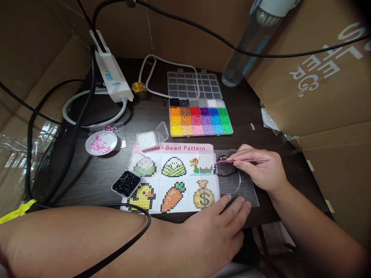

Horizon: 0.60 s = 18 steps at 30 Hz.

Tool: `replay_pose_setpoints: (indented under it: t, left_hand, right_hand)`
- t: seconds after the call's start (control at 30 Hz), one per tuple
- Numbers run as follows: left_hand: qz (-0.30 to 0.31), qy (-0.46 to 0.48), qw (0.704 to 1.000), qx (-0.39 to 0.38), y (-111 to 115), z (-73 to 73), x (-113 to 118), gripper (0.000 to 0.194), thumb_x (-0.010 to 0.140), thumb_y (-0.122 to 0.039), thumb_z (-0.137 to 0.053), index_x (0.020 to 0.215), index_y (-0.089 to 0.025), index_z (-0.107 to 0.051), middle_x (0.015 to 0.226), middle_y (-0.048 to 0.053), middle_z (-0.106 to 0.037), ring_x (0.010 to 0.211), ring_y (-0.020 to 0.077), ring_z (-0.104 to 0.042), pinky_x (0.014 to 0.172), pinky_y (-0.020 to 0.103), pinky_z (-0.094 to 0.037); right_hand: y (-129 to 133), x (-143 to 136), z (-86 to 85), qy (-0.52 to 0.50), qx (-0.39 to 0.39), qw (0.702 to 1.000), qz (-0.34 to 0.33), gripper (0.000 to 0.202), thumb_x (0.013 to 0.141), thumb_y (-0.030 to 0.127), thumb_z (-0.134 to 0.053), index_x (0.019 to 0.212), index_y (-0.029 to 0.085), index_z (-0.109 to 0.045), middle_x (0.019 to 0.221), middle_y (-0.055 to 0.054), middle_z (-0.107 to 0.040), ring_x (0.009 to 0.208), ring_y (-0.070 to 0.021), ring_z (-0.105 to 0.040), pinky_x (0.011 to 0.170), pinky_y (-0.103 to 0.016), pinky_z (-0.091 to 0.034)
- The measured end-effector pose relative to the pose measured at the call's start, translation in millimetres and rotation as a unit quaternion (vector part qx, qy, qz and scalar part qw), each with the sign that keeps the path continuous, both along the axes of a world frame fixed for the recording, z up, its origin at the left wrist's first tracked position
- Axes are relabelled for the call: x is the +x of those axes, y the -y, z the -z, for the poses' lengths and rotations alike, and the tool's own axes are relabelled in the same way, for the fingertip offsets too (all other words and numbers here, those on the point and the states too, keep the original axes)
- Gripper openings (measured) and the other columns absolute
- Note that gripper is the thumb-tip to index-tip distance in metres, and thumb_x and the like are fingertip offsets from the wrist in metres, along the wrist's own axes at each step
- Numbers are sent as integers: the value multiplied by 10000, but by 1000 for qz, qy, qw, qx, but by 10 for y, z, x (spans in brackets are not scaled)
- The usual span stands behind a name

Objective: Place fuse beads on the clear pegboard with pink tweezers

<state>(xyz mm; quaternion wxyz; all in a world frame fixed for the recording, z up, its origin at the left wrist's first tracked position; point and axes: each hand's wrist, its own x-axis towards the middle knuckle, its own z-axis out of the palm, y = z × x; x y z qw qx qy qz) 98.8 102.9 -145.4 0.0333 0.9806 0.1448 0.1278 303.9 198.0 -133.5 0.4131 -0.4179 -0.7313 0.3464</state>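
My right hand (256, 166) is closed around slim pinkish tweezers (252, 160), whose tips point left at an outline of black beads (227, 174) on a clear pegboard (249, 193). The beads form a partial ring near the board's upper left. My left hand (228, 220) lies with fingers spread across the board's lower edge, holding nothing. Under the board's left side is a printed bead pattern sheet (174, 196) with pictures such as a carrot, a chick and a money bag. A small open box of black beads (126, 183) rests on the sheet's left edge.
Behind the sheet stand an open box of white beads (146, 140) and a multicoloured bead case (201, 119), its lid raised. Left are a white dish of pink beads (101, 143), a gold cup (139, 90) and a power strip (113, 79). Black cables (75, 135) cross the left; cardboard walls (319, 96) surround the table.
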Motion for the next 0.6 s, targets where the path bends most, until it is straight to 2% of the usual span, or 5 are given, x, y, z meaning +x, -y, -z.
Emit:
replay_pose_setpoints:
  t: [0.2, 0.6]
  left_hand:
    - [-4, -5, 1000, 4, 9, 2, 8, 369, 851, -379, -562, 1174, -285, -713, 1509, 168, -451, 1407, 337, -416, 1153, 502, -197]
    - [-9, 11, 1000, 6, 8, 20, 12, 362, 819, -403, -609, 1143, -293, -728, 1507, 180, -449, 1407, 342, -416, 1159, 509, -170]
  right_hand:
    - [5, 6, -1, 3, -6, 1000, 6, 217, 811, 101, -718, 917, 275, -793, 861, -26, -770, 779, -170, -672, 696, -320, -552]
    - [-2, -7, -20, -7, -10, 1000, 3, 194, 822, 113, -714, 923, 257, -795, 854, -41, -769, 777, -170, -675, 699, -318, -555]
